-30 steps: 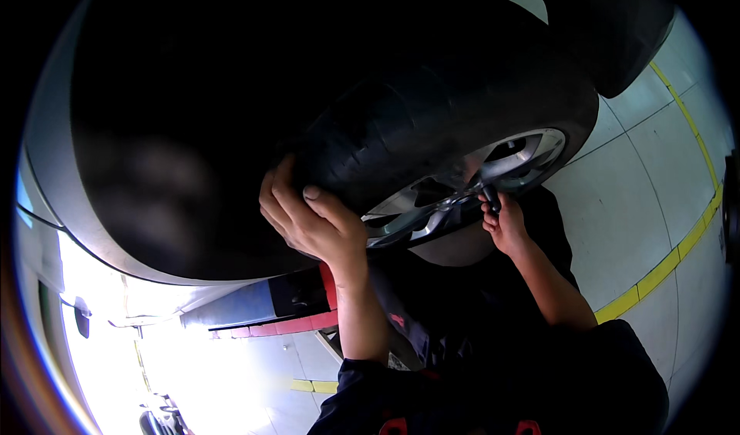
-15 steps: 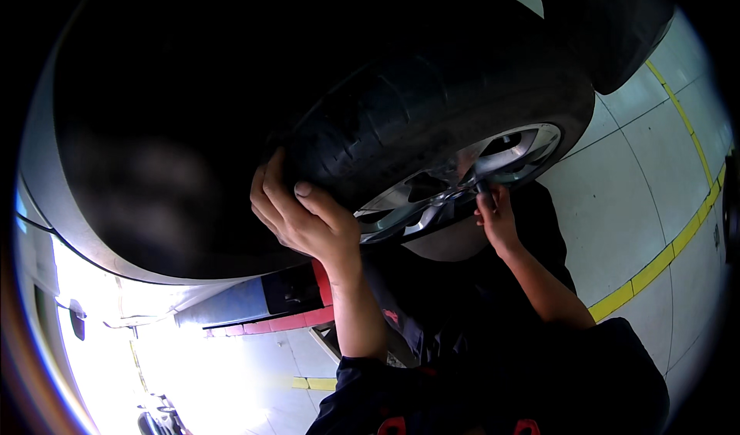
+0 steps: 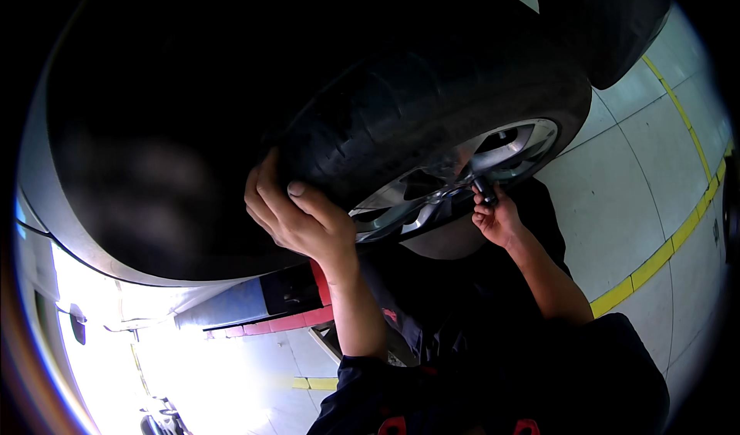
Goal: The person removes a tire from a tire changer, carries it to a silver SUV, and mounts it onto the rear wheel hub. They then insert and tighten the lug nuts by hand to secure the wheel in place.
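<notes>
A large black tyre [image 3: 455,80] on a silver spoked rim [image 3: 524,146] sits in a car's dark wheel well [image 3: 139,104]. My left hand [image 3: 297,215] grips the tyre's tread at its near left side, fingers bent over it, with their far sides partly hidden. Beside the rim's centre, my right hand [image 3: 493,215] has its fingers wrapped round a short dark cylindrical tool [image 3: 484,190], whose far end meets the wheel near the hub. Whether that end is on a bolt is too small to tell.
Pale body panels [image 3: 85,250] curve along the left. Below are a blue, black and red lift arm [image 3: 220,308] and my dark-clothed legs [image 3: 539,227]. A tiled floor [image 3: 609,196] with yellow lines [image 3: 647,273] shows at right. The lower left is glaring bright.
The wheel and both hands appear slightly higher and further left in the picture. The fingers of my right hand have shifted on the tool; my left hand keeps its hold on the tyre.
</notes>
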